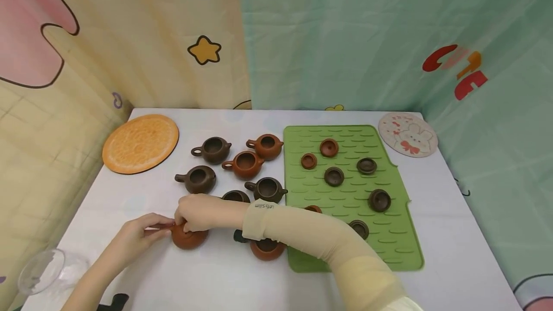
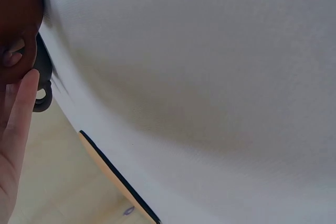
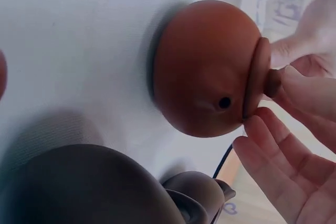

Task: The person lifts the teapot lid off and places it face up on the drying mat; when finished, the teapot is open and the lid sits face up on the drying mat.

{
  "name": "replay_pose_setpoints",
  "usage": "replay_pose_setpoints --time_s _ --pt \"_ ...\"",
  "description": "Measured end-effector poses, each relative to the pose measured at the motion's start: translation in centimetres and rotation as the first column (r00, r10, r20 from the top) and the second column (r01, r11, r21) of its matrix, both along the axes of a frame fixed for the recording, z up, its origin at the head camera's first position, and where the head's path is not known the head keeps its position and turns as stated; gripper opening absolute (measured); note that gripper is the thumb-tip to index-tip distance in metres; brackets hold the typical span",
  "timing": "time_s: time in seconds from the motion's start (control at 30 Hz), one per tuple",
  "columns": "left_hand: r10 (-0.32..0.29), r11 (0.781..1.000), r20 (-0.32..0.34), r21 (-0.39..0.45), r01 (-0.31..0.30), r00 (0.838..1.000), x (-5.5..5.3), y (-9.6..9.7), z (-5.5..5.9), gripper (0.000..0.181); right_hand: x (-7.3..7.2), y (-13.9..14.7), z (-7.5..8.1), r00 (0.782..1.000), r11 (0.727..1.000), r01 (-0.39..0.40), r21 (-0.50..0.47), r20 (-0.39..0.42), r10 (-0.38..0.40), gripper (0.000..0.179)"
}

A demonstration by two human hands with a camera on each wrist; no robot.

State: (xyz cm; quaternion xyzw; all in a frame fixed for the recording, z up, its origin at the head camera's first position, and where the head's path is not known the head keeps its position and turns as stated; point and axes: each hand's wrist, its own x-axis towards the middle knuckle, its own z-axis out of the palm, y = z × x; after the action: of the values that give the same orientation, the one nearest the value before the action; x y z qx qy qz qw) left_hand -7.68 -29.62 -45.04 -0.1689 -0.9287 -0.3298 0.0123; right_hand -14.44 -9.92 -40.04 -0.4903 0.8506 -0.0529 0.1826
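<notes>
A reddish-brown clay teapot (image 1: pixel 190 239) stands on the table at front left. My left hand (image 1: pixel 138 234) pinches its handle (image 2: pixel 27 65) between thumb and fingers. From above, my right hand (image 1: pixel 196 212) reaches across and holds the small knob (image 3: pixel 272 83) of the lid (image 3: pixel 255 80) with its fingertips. In the right wrist view the lid sits on the teapot's mouth, and the spout hole faces the camera. Dark brown lidless teapots (image 1: pixel 200 180) stand just beyond my right hand.
More lidless teapots, dark (image 1: pixel 265 189) and reddish (image 1: pixel 246 164), stand mid-table. Several small lids (image 1: pixel 334 176) lie on a green mat (image 1: pixel 302 260). An orange-patterned round mat (image 1: pixel 140 143), a bunny coaster (image 1: pixel 408 134) and a clear container (image 1: pixel 52 272) lie around the edges.
</notes>
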Motion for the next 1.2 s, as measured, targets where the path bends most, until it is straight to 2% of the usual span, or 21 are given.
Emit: replay_pose_setpoints --time_s 0.13,0.23,0.47,0.67,0.73,0.8,0.87,0.93,1.0,1.07,1.17,1.2 --pt "-0.004 0.999 -0.011 0.046 0.005 1.0 -0.2 -0.1 -0.5 0.024 0.2 -0.3 -0.5 0.999 1.0 0.002 0.02 -0.054 -0.001 0.016" --pt "-0.003 0.998 -0.009 0.056 0.003 1.0 -0.3 -0.2 -0.6 0.024 0.1 -0.6 -0.7 0.998 1.0 0.013 0.009 -0.058 -0.012 0.011" --pt "0.015 0.999 -0.004 0.044 -0.014 1.0 -0.2 -0.2 -0.6 0.024 0.3 -1.0 -0.6 0.99 1.0 -0.026 0.017 -0.136 0.028 0.006" --pt "0.021 1.0 -0.017 0.02 -0.021 1.0 -0.2 0.0 -0.6 0.024 0.8 -1.0 -0.4 0.981 0.998 -0.028 0.059 -0.191 0.038 0.005" --pt "0.026 1.0 -0.012 0.01 -0.026 1.0 -0.3 0.0 -0.6 0.024 0.8 -1.0 -0.2 0.985 0.999 -0.019 0.05 -0.171 0.027 0.006" --pt "0.03 1.0 -0.003 0.01 -0.029 1.0 -0.3 0.0 -0.6 0.024 0.6 -0.7 0.1 0.993 1.0 -0.002 0.008 -0.118 0.003 0.007" --pt "0.032 0.999 0.009 0.009 -0.032 0.999 -0.2 0.0 -0.5 0.024 0.1 0.0 0.6 0.999 0.998 0.029 -0.064 -0.033 -0.031 0.006" --pt "0.032 0.999 0.011 0.002 -0.032 0.999 -0.2 0.1 -0.5 0.024 -0.6 1.2 1.4 0.995 0.986 0.08 -0.143 0.074 -0.07 0.006" --pt "0.036 0.999 0.005 -0.013 -0.036 0.999 -0.1 0.1 -0.4 0.024 -1.3 2.8 2.2 0.973 0.966 0.161 -0.203 0.198 -0.121 0.007" --pt "0.038 0.999 -0.009 -0.023 -0.038 0.999 -0.1 0.2 -0.3 0.025 -2.1 5.0 2.8 0.934 0.932 0.25 -0.263 0.319 -0.161 0.01" --pt "0.037 0.999 -0.027 -0.028 -0.038 0.999 -0.1 0.3 -0.4 0.026 -3.0 9.0 3.6 0.829 0.85 0.418 -0.32 0.517 -0.213 0.012" --pt "0.037 0.999 -0.033 -0.025 -0.038 0.999 -0.1 0.3 -0.4 0.027 -3.2 10.5 3.7 0.781 0.816 0.473 -0.332 0.586 -0.215 0.014"
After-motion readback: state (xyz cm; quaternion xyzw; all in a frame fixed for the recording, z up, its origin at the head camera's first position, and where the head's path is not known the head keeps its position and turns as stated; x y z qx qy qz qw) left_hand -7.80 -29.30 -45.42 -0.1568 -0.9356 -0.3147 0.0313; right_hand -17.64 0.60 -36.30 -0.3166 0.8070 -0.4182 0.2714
